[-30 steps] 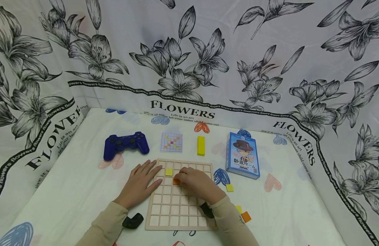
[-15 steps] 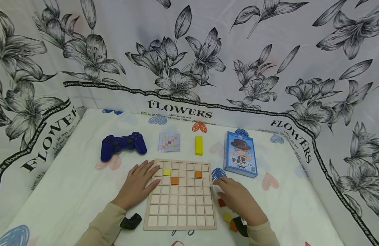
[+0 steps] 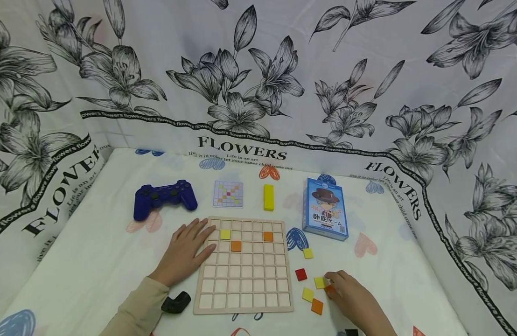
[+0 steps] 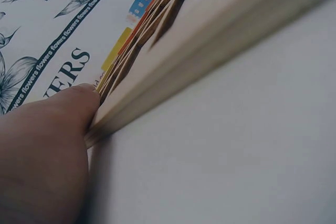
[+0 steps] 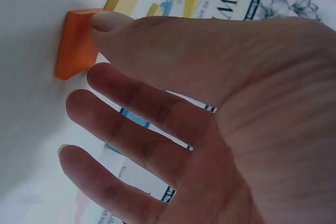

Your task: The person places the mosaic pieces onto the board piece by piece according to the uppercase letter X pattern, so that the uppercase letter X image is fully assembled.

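A wooden grid board [image 3: 247,280] holds one yellow tile [image 3: 225,234] and two orange tiles, one an orange tile [image 3: 235,246] near its middle. My left hand [image 3: 185,252] rests on the board's left edge, fingers spread; in the left wrist view its thumb [image 4: 79,106] lies against the board's rim. Right of the board, my right hand [image 3: 352,296] is over a loose orange tile [image 5: 79,43]. In the right wrist view the thumb [image 5: 152,40] overlaps that tile's edge, and the other visible fingers are loosely extended. Whether a finger meets its far side is hidden.
Beside the board lie a red tile [image 3: 301,274], a yellow tile [image 3: 320,283], another orange tile [image 3: 317,306] and more yellow ones. Behind stand a blue game controller [image 3: 165,198], a patterned grid card [image 3: 228,193], a yellow block [image 3: 268,197] and a blue box [image 3: 325,208].
My right hand has left the board, moving right and toward me to the loose tiles. An orange tile it touched stays on the board. My left hand keeps its place.
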### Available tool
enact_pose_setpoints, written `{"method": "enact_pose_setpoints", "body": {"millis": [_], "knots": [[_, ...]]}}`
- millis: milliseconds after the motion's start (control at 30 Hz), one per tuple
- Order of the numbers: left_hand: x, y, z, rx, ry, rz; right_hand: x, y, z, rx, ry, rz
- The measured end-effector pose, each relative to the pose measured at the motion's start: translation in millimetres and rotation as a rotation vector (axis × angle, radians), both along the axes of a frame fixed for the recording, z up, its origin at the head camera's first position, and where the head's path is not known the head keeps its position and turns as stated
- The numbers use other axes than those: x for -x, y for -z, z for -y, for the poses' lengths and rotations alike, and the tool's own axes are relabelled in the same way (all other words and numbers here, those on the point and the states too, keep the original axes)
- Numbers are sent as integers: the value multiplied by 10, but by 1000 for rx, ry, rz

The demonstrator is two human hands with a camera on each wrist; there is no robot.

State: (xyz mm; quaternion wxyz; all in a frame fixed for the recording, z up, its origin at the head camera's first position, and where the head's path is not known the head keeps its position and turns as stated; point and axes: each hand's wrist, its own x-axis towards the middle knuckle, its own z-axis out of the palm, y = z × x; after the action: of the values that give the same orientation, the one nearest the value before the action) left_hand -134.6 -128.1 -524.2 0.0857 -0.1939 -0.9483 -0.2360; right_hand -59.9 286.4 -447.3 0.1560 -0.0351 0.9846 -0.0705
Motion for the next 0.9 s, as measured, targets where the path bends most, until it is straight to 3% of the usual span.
{"method": "enact_pose_setpoints", "body": {"millis": [267, 567, 900], "knots": [[-3, -2, 1, -14, 5, -28, -95, 45, -61, 51, -13, -1], [12, -28, 14, 8, 8, 18, -135, 71, -83, 54, -14, -19], [1, -13, 13, 3, 8, 12, -74, -97, -36, 47, 60, 11]]}}
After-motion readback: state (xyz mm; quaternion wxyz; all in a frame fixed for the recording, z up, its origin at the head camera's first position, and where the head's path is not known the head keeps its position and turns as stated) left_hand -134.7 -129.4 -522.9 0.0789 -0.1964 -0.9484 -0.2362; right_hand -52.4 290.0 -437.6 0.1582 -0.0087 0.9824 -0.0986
